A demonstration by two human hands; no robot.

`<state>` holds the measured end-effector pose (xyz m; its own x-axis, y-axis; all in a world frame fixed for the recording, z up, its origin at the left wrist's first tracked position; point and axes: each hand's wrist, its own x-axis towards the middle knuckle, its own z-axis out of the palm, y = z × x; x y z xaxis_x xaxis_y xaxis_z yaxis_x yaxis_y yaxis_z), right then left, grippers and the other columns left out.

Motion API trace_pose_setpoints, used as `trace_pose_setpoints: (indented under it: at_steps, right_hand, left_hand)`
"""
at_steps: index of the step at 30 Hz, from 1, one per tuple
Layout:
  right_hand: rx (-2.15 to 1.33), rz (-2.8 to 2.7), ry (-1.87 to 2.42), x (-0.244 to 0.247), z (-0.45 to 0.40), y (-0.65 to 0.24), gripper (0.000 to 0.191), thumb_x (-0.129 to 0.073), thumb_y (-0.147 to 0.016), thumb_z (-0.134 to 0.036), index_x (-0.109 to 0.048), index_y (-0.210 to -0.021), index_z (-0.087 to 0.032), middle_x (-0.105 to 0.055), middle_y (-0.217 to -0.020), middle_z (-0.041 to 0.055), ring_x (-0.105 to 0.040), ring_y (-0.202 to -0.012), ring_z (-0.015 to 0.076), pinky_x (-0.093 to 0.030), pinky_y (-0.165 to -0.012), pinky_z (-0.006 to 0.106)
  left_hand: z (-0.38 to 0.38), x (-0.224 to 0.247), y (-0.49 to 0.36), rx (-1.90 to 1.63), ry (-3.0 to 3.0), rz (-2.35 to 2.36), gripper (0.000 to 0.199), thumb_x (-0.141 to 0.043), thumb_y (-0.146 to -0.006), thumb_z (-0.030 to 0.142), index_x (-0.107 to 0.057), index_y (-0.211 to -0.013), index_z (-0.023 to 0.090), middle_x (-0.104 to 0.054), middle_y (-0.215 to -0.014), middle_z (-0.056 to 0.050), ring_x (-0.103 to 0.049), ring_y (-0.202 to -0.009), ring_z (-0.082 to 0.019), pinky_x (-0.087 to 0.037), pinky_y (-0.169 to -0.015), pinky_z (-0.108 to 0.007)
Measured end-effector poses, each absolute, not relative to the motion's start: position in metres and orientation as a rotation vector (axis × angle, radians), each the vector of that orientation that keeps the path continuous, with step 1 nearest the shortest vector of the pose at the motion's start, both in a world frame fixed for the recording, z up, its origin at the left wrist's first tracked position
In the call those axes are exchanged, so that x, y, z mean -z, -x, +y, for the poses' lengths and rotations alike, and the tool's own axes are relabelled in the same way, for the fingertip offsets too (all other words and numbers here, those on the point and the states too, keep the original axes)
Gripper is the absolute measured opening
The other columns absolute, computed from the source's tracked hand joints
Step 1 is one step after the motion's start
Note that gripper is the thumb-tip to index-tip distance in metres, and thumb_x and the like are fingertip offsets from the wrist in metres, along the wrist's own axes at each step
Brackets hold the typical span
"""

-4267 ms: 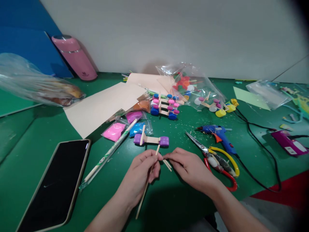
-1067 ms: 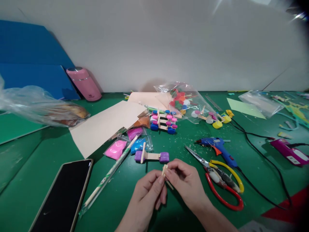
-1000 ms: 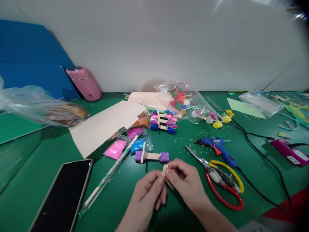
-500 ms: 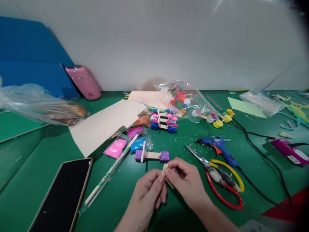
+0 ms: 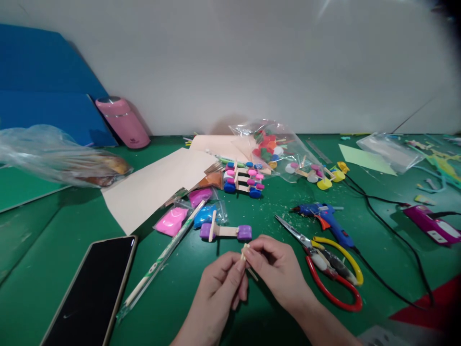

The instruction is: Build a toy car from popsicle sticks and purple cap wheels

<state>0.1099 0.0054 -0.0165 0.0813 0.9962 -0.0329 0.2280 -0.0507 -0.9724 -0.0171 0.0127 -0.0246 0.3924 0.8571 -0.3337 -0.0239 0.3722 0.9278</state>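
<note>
Between my fingertips is a small piece made of pale wooden sticks, partly hidden by the fingers. My left hand pinches it from the left, and my right hand pinches it from the right; both are closed. Just beyond them lies a stick piece with a purple clay block at each end and a short upright stick near its left end. Right of my right hand are red-handled scissors and yellow-handled pliers, overlapping each other.
A blue glue gun lies behind the scissors, its cord running right. Packets of pink clay and blue clay are at centre left, near a phone. Several stick-and-clay pieces stand farther back, by a clear bag.
Both hands keep the same pinch on the small stick piece. The whole view has shifted very slightly; nothing on the table has visibly moved.
</note>
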Motion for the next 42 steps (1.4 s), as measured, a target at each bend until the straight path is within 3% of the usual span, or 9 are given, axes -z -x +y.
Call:
trace_pose_setpoints:
  at_steps: [18,27,33,42]
  right_hand:
    - [-1.047,-1.19,1.471,0.016,0.0084,-0.1048,0.016,-0.053,-0.071,-0.022,-0.052,-0.056,-0.017,-0.04,-0.055,-0.0052,-0.036,-0.048,0.0081,-0.03,-0.044,0.021]
    - [-1.163,-1.101,1.459,0.0177,0.0114,-0.1067,0.017,-0.054,-0.071,-0.025,-0.052,-0.056,-0.016,-0.048,-0.051,-0.0035,-0.039,-0.047,0.0088,-0.032,-0.046,0.023]
    - [-1.215,-1.041,1.46,0.0145,0.0104,-0.1058,0.018,-0.055,-0.071,-0.026,-0.053,-0.056,-0.017,-0.051,-0.048,-0.0035,-0.039,-0.045,0.0082,-0.032,-0.045,0.022]
    - [-1.247,-0.991,1.456,0.0108,0.0117,-0.1056,0.019,-0.056,-0.07,-0.027,-0.052,-0.054,-0.017,-0.051,-0.047,-0.0039,-0.04,-0.045,0.0081,-0.033,-0.045,0.021]
  left_hand:
    - [0.0123,0.0268,0.0164,-0.681,-0.913,0.911,0.028,-0.048,-0.082,0.034,-0.054,-0.063,0.014,-0.047,-0.045,0.005,-0.032,-0.038,-0.005,-0.022,-0.041,-0.02]
    - [0.013,0.0225,0.0163,-0.689,-0.702,0.866,0.033,-0.046,-0.082,0.03,-0.054,-0.055,0.013,-0.05,-0.041,0.001,-0.031,-0.035,-0.005,-0.019,-0.039,-0.021]
    - [0.0129,0.0264,0.0167,-0.667,-0.674,0.87,0.024,-0.051,-0.079,0.029,-0.055,-0.062,0.013,-0.048,-0.042,0.003,-0.029,-0.037,-0.005,-0.016,-0.039,-0.02]
    - [0.0115,0.0265,0.0173,-0.667,-0.747,0.892,0.026,-0.048,-0.082,0.03,-0.055,-0.063,0.013,-0.048,-0.043,0.004,-0.029,-0.038,-0.005,-0.016,-0.041,-0.021]
